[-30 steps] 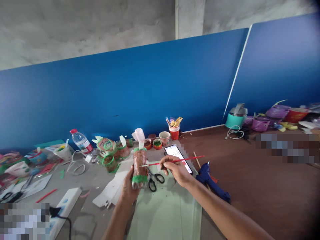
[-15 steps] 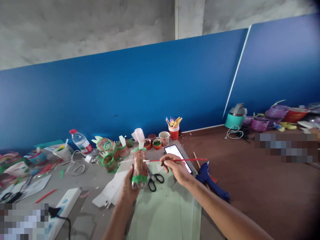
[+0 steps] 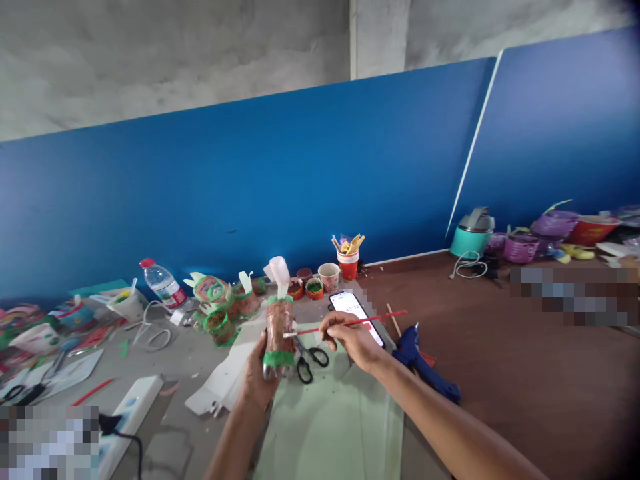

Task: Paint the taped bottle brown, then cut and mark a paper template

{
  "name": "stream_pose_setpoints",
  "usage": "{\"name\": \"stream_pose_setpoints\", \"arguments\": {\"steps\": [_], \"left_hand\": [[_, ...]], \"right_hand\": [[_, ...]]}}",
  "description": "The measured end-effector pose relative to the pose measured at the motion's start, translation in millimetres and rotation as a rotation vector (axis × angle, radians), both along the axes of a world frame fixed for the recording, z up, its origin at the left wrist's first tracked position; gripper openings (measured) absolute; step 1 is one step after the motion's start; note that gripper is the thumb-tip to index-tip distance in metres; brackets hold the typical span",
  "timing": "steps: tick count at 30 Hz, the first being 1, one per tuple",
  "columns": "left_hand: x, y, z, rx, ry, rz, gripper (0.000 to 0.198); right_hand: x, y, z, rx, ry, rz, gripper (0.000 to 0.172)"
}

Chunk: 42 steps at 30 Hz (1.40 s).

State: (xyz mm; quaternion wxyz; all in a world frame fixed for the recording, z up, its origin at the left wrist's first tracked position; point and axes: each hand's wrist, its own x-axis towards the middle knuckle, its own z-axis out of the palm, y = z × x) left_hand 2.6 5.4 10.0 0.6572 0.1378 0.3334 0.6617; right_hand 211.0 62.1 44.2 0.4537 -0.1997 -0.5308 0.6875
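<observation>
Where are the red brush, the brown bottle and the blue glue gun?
Red brush [image 3: 377, 317], head view: its handle.
Brown bottle [image 3: 277, 325], head view: its middle.
Blue glue gun [image 3: 431, 377], head view: its body.

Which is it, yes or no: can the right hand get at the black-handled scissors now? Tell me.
Probably yes: the scissors lie close by, their handles uncovered. The red brush in the right hand would likely need shifting or putting down first.

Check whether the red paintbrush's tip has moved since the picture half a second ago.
Yes. Judged against the black-handled scissors, the tip of the red paintbrush is now lower in view, while its far end has risen slightly and shifted left.
</observation>
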Motion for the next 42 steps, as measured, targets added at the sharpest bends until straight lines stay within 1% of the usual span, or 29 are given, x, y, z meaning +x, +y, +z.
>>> {"name": "stream_pose_setpoints", "arguments": {"steps": [2, 3, 6, 8, 12, 13, 14, 17, 18, 20, 24, 26, 29, 32, 34, 36, 40, 42], "left_hand": [[-1.7, 0.5, -1.7, 0.004, 0.005, -0.019, 0.029], [-2.6, 0.8, -2.7, 0.014, 0.003, -0.028, 0.029], [-4.4, 1.5, -4.7, 0.06, -0.024, -0.044, 0.03], [-4.9, 1.7, -5.5, 0.092, -0.053, -0.058, 0.031], [-5.5, 1.6, -6.6, 0.131, -0.085, -0.091, 0.033], [-5.7, 1.6, -6.9, 0.137, -0.086, -0.094, 0.033], [-5.8, 1.5, -7.2, 0.145, -0.088, -0.096, 0.032], [-6.1, 1.6, -7.4, 0.163, -0.101, -0.11, 0.032], [-6.2, 1.7, -7.3, 0.166, -0.106, -0.111, 0.032], [-6.5, 1.7, -6.9, 0.165, -0.115, -0.106, 0.032], [-5.8, 1.1, -5.1, 0.117, -0.107, -0.071, 0.03], [-4.2, 0.7, -3.5, 0.092, -0.084, -0.043, 0.029], [-1.7, 0.3, -1.6, 0.069, -0.053, -0.025, 0.03], [-1.9, 0.5, -1.8, 0.082, -0.073, -0.03, 0.03], [-3.6, 0.8, -3.3, 0.105, -0.092, -0.039, 0.029], [-5.8, 1.2, -5.6, 0.126, -0.101, -0.063, 0.03], [-8.8, 2.1, -10.0, 0.161, -0.11, -0.132, 0.03], [-9.4, 2.1, -11.0, 0.153, -0.102, -0.138, 0.031]], "right_hand": [[0.0, 0.1, -1.3, -0.028, -0.001, 0.059, 0.014], [-0.3, 0.2, -1.8, -0.032, 0.008, 0.05, 0.013], [-1.6, 0.9, -2.1, -0.002, 0.042, -0.06, 0.012], [-1.6, 1.2, -2.1, 0.021, 0.042, -0.079, 0.012], [-0.5, 1.1, -3.5, 0.004, 0.014, 0.098, 0.013], [-0.5, 1.1, -3.9, -0.007, 0.012, 0.109, 0.013], [-0.8, 1.3, -4.2, -0.017, 0.015, 0.088, 0.012], [-1.9, 2.5, -4.2, -0.028, 0.033, -0.052, 0.012], [-2.0, 2.9, -3.9, -0.025, 0.036, -0.075, 0.012], [-1.5, 3.2, -3.0, -0.019, 0.023, -0.054, 0.012], [1.3, 2.3, -2.1, -0.004, -0.022, 0.072, 0.014], [2.7, 2.6, -2.5, 0.016, -0.028, 0.096, 0.015], [4.0, 5.1, -4.2, 0.033, -0.036, 0.061, 0.016], [3.8, 8.3, -6.7, 0.028, -0.006, -0.028, 0.015], [2.9, 9.3, -8.0, 0.014, 0.05, -0.083, 0.013], [1.7, 8.9, -8.2, -0.019, 0.108, -0.097, 0.011], [-1.3, 4.7, -5.8, -0.107, 0.172, -0.034, 0.009], [-2.7, 3.0, -4.9, -0.154, 0.181, 0.0, 0.011]]}}
